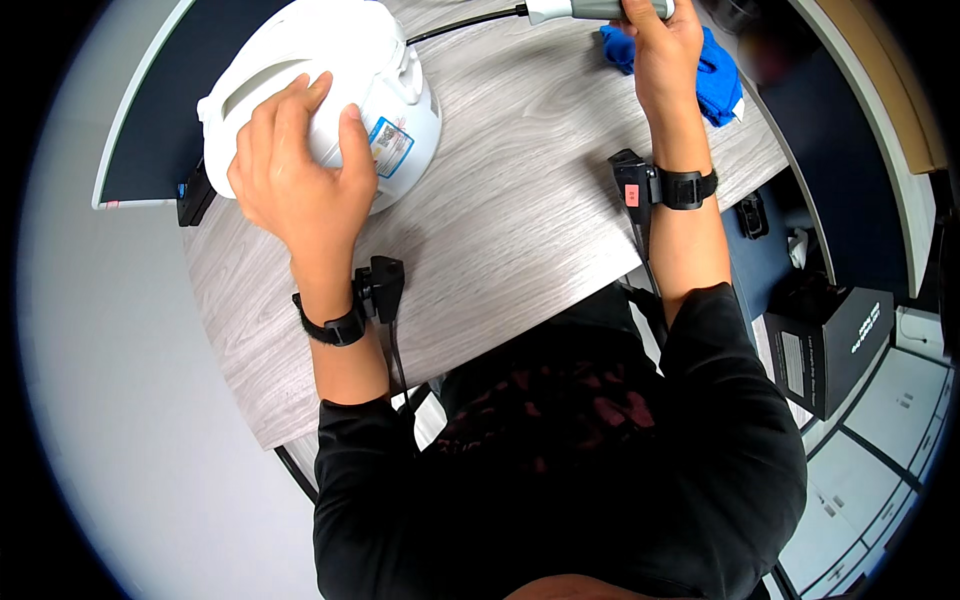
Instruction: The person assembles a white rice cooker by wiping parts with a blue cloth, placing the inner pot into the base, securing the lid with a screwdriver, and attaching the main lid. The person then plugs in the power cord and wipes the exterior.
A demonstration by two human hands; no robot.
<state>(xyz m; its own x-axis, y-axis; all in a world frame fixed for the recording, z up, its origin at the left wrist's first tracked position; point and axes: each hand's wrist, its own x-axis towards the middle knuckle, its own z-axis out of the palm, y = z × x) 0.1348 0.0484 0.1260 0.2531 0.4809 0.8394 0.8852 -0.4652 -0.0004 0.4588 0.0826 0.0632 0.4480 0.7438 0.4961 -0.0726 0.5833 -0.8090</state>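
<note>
A white rice cooker with a blue-edged label on its side stands at the far left of the table. My left hand lies on the cooker with its fingers spread and the thumb apart. At the top of the view, my right hand is closed around the grey and white handle of a screwdriver. The long black shaft runs leftward, and its end meets the side of the cooker near a latch-like part. What the tip touches there is too small to make out.
A blue cloth lies beyond my right wrist on the wood-grain table. Dark partition panels border the table. Each wrist wears a strapped black device with a cable. A black box stands at the right, near white cabinets.
</note>
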